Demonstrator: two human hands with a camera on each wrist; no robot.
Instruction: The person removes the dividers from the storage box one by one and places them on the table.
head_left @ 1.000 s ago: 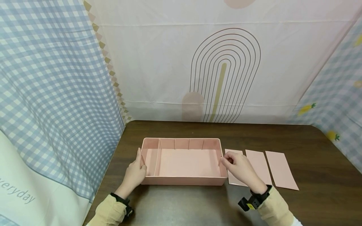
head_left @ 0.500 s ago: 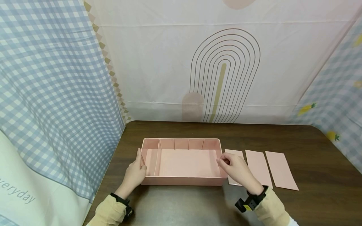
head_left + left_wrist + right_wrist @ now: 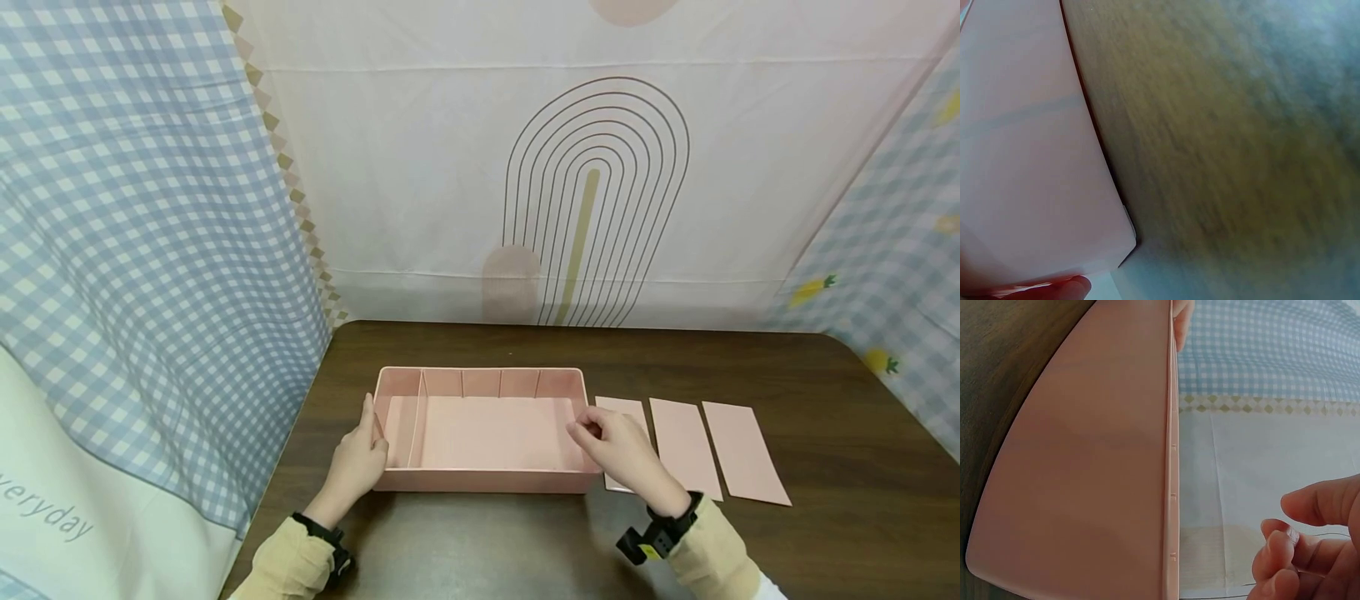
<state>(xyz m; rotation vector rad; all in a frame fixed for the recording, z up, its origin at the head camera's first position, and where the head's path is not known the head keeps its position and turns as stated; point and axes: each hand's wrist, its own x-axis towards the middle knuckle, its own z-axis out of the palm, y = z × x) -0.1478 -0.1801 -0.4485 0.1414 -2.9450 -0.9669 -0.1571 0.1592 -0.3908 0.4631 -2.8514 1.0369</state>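
Note:
A long pink storage box [image 3: 480,481] stands on the table, with one upright divider [image 3: 418,421] near its left end and slots along the back wall. My left hand [image 3: 357,457] holds the box's left end, index finger straight along the wall and thumb over the rim. In the left wrist view, one red-lit fingertip [image 3: 1075,287] shows under the box's side. Over the box's right rim hovers my right hand [image 3: 618,442]. Its fingers are loosely bent, and the right wrist view shows a gap between thumb [image 3: 1316,503] and fingertips, nothing held.
Three flat pink panels lie right of the box: the near one [image 3: 622,406] partly behind my right hand, a middle panel [image 3: 686,446] and a right panel [image 3: 746,454]. The brown table [image 3: 810,400] is bordered by hanging cloths [image 3: 420,192] at the back and sides.
My right hand has moved slightly left over the box's right end. The left hand, box and panels have stayed in place.

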